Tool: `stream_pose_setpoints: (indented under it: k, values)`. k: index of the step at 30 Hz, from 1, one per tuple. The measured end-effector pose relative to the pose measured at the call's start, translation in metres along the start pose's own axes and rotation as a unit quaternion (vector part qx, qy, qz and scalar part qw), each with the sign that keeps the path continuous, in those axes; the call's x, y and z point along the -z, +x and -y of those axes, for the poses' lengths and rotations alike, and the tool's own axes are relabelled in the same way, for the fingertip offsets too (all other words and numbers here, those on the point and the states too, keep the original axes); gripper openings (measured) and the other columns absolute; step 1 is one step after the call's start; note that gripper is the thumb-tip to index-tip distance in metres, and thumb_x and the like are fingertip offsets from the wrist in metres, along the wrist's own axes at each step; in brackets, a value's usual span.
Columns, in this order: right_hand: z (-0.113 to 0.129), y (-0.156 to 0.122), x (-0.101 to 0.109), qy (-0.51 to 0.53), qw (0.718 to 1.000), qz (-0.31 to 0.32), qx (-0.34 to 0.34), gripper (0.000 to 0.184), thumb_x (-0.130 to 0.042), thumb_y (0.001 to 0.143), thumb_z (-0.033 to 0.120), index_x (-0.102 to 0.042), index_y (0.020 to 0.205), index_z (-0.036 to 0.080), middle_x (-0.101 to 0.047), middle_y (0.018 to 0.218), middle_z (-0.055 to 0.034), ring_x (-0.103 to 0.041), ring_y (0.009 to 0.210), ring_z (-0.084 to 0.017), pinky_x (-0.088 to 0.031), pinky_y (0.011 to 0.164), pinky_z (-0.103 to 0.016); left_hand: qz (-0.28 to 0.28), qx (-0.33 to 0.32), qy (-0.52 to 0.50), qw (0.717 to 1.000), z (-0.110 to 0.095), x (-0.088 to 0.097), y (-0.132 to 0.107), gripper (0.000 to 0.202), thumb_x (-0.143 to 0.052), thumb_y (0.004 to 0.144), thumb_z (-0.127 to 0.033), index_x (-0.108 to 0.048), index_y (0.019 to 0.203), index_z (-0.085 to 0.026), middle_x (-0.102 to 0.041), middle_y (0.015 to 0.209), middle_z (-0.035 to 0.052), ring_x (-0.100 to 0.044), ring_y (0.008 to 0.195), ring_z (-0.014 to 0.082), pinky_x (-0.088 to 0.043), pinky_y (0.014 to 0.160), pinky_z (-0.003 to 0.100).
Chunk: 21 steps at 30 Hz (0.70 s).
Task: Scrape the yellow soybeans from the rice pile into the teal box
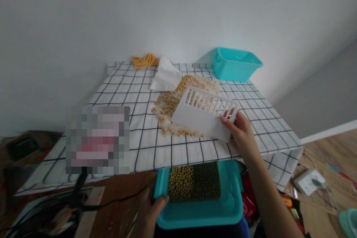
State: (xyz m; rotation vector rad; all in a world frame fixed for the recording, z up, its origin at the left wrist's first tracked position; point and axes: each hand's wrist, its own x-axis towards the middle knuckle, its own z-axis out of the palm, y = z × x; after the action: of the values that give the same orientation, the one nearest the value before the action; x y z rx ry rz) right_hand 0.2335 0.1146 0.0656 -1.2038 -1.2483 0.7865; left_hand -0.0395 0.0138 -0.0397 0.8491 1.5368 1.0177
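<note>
My right hand (242, 128) pinches the right edge of a white slotted plastic panel (198, 117), thumb on top. The panel is tilted over a spread of yellow beans (167, 102) mixed with pale rice-like grains, partly hiding them. Below the table's front edge, my left hand (153, 206) grips the left side of a teal plastic bin (199, 217), its thumb over the rim. Inside the bin, yellow beans (180, 184) lie on the left and dark green beans (206, 182) on the right, side by side.
A second teal bin (231, 70) stands at the back right of the checkered tablecloth (145, 148). White cloth or paper (166, 76) and a yellow cloth (145, 60) lie near the wall. A pixelated object (97, 139) is at left. A power strip (309, 181) sits low at right.
</note>
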Motion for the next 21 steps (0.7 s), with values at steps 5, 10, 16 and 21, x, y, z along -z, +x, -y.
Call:
stream_pose_setpoints:
  k: [5, 10, 16, 21]
  values:
    - [0.0017, -0.0007, -0.0008, -0.010, 1.000, 0.005, 0.012, 0.015, -0.065, 0.082, 0.035, -0.062, 0.091, 0.024, -0.065, 0.088, -0.0021, -0.058, 0.078, -0.017, -0.044, 0.066, -0.027, -0.012, -0.005, 0.004, 1.000, -0.0003, -0.0010, 0.0015, 0.031, -0.068, 0.054, -0.044, -0.070, 0.072, -0.019, -0.071, 0.066, 0.0023, -0.066, 0.066, 0.0264, -0.053, 0.061, 0.034]
    - [0.0051, -0.0007, -0.0010, -0.015, 0.998, -0.037, 0.054, 0.012, -0.064, 0.082, 0.031, -0.063, 0.092, 0.024, -0.064, 0.089, -0.0021, -0.058, 0.083, -0.018, -0.045, 0.071, -0.029, -0.012, -0.014, -0.006, 1.000, -0.0030, 0.0004, 0.0012, 0.024, -0.070, 0.055, -0.040, -0.070, 0.070, -0.021, -0.072, 0.067, 0.0028, -0.068, 0.079, 0.0299, -0.054, 0.065, 0.034]
    - [0.0022, 0.0004, -0.0016, -0.037, 0.995, -0.062, 0.074, 0.010, -0.062, 0.084, 0.032, -0.060, 0.088, 0.023, -0.061, 0.082, -0.0007, -0.055, 0.076, -0.016, -0.043, 0.067, -0.028, 0.004, -0.022, -0.004, 1.000, -0.0018, 0.0006, 0.0030, 0.032, -0.071, 0.056, -0.044, -0.072, 0.077, -0.020, -0.073, 0.071, 0.0038, -0.068, 0.083, 0.0323, -0.054, 0.074, 0.038]
    - [0.0030, 0.0005, -0.0015, -0.056, 0.994, -0.032, 0.086, 0.009, -0.062, 0.084, 0.032, -0.059, 0.084, 0.024, -0.059, 0.079, -0.0001, -0.054, 0.075, -0.016, -0.042, 0.067, -0.028, 0.006, -0.024, -0.007, 1.000, 0.0044, 0.0022, 0.0052, 0.030, -0.070, 0.059, -0.044, -0.070, 0.079, -0.021, -0.072, 0.070, 0.0025, -0.068, 0.089, 0.0327, -0.054, 0.077, 0.038]
